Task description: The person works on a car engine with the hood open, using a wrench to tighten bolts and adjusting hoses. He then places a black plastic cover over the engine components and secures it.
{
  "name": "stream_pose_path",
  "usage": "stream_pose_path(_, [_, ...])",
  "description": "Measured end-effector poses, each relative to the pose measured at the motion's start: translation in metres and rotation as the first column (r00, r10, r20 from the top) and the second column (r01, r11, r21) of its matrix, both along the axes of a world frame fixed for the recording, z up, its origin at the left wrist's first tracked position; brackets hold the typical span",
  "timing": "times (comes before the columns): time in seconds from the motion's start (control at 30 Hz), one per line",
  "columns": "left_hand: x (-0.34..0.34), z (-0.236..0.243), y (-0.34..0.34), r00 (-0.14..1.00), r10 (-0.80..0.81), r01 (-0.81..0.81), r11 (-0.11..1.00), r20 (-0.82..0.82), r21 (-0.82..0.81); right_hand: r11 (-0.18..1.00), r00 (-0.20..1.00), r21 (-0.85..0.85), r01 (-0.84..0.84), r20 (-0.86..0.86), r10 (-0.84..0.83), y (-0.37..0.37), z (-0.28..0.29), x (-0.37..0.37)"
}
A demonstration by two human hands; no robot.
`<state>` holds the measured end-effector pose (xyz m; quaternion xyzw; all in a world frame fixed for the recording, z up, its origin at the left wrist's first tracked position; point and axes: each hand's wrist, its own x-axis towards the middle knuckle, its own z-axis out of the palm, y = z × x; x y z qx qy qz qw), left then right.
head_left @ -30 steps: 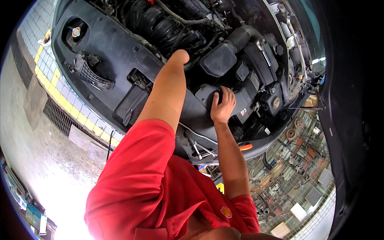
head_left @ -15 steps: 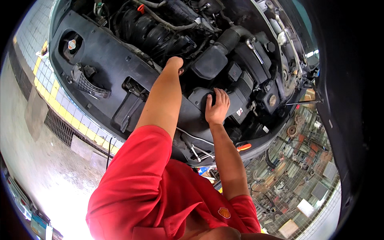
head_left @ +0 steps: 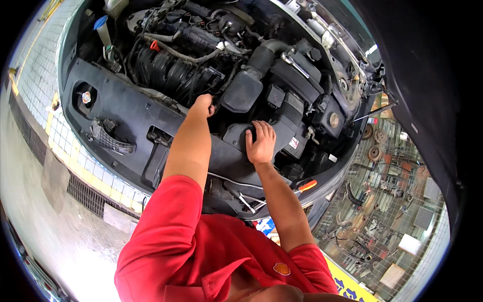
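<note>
Red short-sleeved shirt (head_left: pixel 201 251) with yellow chest emblem (head_left: pixel 282 269)

The engine bay (head_left: pixel 151 116) lies open ahead of the person, under the raised hood (head_left: pixel 427 75) at the right. The intake manifold (head_left: pixel 171 75) sits at the centre, with the air-intake duct (head_left: pixel 261 55) to its right and the air-filter box (head_left: pixel 297 80) further right. The left hand (head_left: pixel 202 106) rests between manifold and duct — the right hand (head_left: pixel 261 143) lies flat on a cover (head_left: pixel 236 136) just in front of the air-filter box. A screwdriver (head_left: pixel 306 186) lies on the bay's front edge, right of the right forearm. A coolant cap (head_left: pixel 86 97) sits on the panel at far left.
</note>
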<state>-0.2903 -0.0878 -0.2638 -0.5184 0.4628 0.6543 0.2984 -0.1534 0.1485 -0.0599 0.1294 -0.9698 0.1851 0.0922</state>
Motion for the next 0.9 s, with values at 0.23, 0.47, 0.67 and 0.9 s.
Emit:
stream_pose_path(0.23, [0.024, 0.048, 0.028, 0.592, -0.796, 0.533, 0.267, 0.128, -0.803, 0.998, 0.998, -0.005, 0.064, 0.026, -0.064, 0.014, -0.005, 0.007])
stream_pose_path(0.47, [0.011, 0.035, 0.011, 0.959, -0.254, 0.236, 0.961, -0.125, -0.14, 0.999, 0.999, -0.029, 0.033, 0.001, -0.033, 0.006, 0.002, 0.003])
stream_pose_path(0.67, [0.018, 0.02, -0.015, 0.671, -0.741, 0.516, 0.422, 0.045, -0.746, 0.999, 1.0, -0.051, 0.016, -0.013, -0.016, 0.0, 0.004, -0.002])
stream_pose_path(0.9, [0.018, 0.049, 0.022, 0.627, -0.779, 0.55, 0.414, 0.031, -0.725, 0.998, 0.999, -0.036, 0.05, -0.013, -0.051, 0.009, 0.003, 0.005])
